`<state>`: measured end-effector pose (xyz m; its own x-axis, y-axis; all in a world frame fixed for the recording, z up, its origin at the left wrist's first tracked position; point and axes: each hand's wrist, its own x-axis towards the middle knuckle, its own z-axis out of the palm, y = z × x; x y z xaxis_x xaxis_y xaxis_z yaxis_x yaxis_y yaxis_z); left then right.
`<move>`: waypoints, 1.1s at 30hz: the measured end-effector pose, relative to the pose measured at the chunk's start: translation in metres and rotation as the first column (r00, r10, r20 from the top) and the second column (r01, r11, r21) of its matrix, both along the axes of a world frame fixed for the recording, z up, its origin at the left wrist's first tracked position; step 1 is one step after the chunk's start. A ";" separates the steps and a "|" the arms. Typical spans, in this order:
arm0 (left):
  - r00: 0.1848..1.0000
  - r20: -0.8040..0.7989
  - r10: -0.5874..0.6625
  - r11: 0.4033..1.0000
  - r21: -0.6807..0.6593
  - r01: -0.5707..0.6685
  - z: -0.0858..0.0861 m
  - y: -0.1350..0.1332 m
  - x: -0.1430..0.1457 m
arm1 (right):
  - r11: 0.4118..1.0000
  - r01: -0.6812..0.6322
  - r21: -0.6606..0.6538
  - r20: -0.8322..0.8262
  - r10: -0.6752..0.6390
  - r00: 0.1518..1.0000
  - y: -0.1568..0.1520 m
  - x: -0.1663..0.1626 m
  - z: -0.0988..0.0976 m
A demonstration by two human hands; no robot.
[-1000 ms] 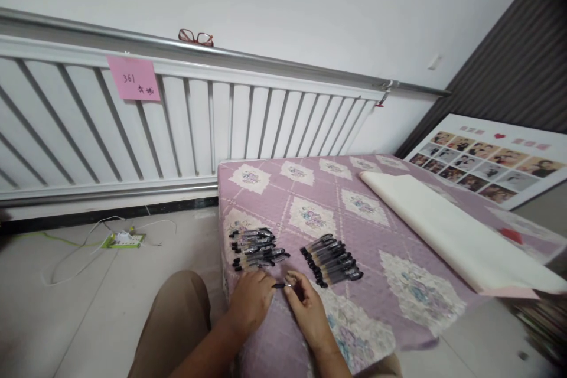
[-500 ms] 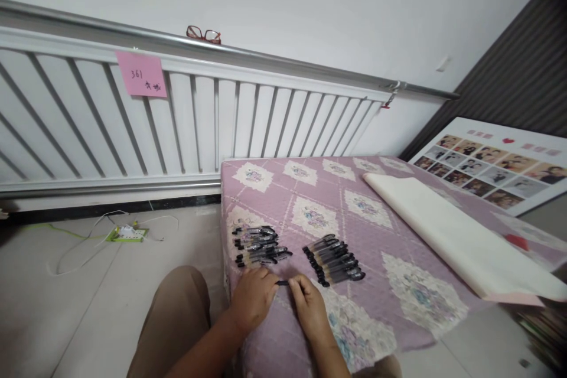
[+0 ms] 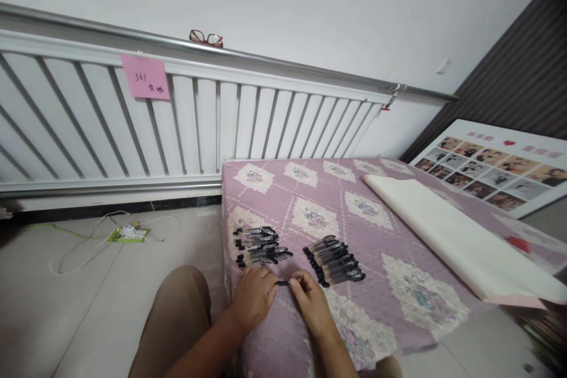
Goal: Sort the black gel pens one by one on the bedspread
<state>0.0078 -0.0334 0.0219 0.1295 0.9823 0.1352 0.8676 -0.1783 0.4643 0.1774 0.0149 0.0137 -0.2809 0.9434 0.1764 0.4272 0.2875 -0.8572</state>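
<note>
Between my two hands is a slim black pen (image 3: 283,283), only its middle part showing. My left hand (image 3: 256,295) is closed around one end, and my right hand (image 3: 309,300) pinches the other with thumb and fingers. Just beyond my left hand lies a loose pile of pens (image 3: 259,245) with black caps and clear barrels. A neater row of similar pens (image 3: 334,261) lies to the right, past my right hand. Both groups rest on a purple quilted cover (image 3: 283,212) with floral diamonds. The pen's ends are hidden inside my fingers.
A rolled cream sheet (image 3: 434,230) lies across the right of the cover. Behind stands a white radiator (image 3: 204,124) with a pink note (image 3: 146,77) and red glasses (image 3: 206,39) on its pipe. A power strip (image 3: 129,234) with cables sits on the floor. A photo board (image 3: 491,165) leans right.
The view has shifted very slightly, so the wall and radiator sit a little lower. Both hands keep their hold on the pen, with almost no movement.
</note>
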 end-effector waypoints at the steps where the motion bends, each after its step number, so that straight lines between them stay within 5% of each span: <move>1: 1.000 -0.001 0.004 1.000 0.004 -0.004 -0.001 0.000 0.000 | 0.999 0.000 0.035 0.058 -0.002 0.998 0.000 -0.001 -0.001; 6: 1.000 -0.010 -0.003 1.000 0.022 0.003 0.000 0.000 0.000 | 0.994 0.004 0.107 0.144 -0.020 0.989 -0.001 -0.004 -0.003; 15: 1.000 -0.003 -0.004 1.000 0.009 0.004 0.000 0.001 0.000 | 0.995 -0.089 -0.033 -0.017 0.089 0.996 -0.003 0.002 0.008; 21: 1.000 0.005 0.015 1.000 0.020 -0.015 -0.001 0.000 0.000 | 0.994 -0.047 -0.094 -0.117 0.036 0.993 0.001 0.006 0.005; 27: 1.000 0.007 0.008 0.999 0.037 -0.008 -0.003 0.001 0.000 | 1.000 -0.019 0.007 0.117 0.018 0.993 0.004 -0.002 0.002; 33: 1.000 -0.007 0.003 1.000 0.014 -0.003 0.000 0.000 0.000 | 0.998 -0.055 -0.029 0.069 0.057 0.996 0.004 0.001 0.004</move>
